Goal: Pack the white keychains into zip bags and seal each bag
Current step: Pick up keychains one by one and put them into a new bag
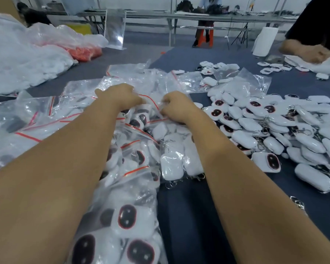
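Together our left hand [122, 96] and right hand [176, 107] pinch a zip bag [151, 101] by its red-striped top, stretched between them, loose white keychains [274, 126] heaped just right

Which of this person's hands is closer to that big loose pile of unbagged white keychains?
The right. The right hand sits just beside the pile of loose keychains, at its near-left edge. The left hand lies farther off, over the zip bags.

Head-mounted view, forward-down, close over table [189, 216]
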The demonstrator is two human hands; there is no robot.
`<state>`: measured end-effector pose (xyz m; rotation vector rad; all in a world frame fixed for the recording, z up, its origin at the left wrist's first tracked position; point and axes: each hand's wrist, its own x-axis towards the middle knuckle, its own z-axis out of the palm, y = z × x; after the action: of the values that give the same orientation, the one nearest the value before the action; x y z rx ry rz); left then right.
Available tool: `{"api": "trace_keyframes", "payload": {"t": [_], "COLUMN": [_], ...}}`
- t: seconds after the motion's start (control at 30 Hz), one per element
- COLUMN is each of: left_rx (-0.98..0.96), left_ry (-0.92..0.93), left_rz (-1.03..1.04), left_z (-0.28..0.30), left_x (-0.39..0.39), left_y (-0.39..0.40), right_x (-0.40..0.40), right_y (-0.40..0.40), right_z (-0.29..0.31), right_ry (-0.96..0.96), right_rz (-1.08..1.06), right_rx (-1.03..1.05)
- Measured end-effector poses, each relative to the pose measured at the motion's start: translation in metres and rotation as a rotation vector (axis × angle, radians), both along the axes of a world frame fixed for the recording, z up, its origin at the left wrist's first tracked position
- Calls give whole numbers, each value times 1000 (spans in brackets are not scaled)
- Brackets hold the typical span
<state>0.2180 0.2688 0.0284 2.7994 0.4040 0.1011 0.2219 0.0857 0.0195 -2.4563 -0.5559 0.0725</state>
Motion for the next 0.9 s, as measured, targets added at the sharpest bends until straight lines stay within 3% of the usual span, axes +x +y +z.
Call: {"api": "trace_keyframes", "payload": {"t": [0.2, 0.3, 0.43, 0.53, 0.6, 0.63, 0.7, 0.73, 0.8, 0.87, 0.9], "left_rx": [242, 105, -143, -194, -110, -46, 88, 134, 229, 294, 236], "left_ry": [-275, -306, -216, -362, -435, -373, -90, 42, 163, 162, 155], "left_rz": [-36, -149, -249, -174, -132, -159, -201, -184, -161, -187, -183], "left_z": [1, 1, 11, 24, 32, 35, 35, 33, 29, 31, 35], "left_x": [-15, -26, -51, -63, -71, -74, -81, -86, -95, -107, -115], "left_y": [-16, -26, -43, -55, -71, -81, -102, -111, -122, -131, -137], "right_x": [-31, -47, -78, -105, -121, -129, -141, -147, -162, -179, -186], "right_y": [-39, -61, -83, -88, -87, -86, -87, -89, -100, -118, -128], "right_z": [2, 6, 10, 20, 21, 18, 9, 6, 2, -2, -4], "right_ry": [-63, -110, -243, -284, -129, -40, 40, 48, -6, -80, -82], "right_rz": [-86, -162, -359, -451, -301, -199, -62, -33, -36, -122, -192], "right_rx": [390, 512, 770, 1014, 902, 715, 334, 246, 230, 421, 548]}}
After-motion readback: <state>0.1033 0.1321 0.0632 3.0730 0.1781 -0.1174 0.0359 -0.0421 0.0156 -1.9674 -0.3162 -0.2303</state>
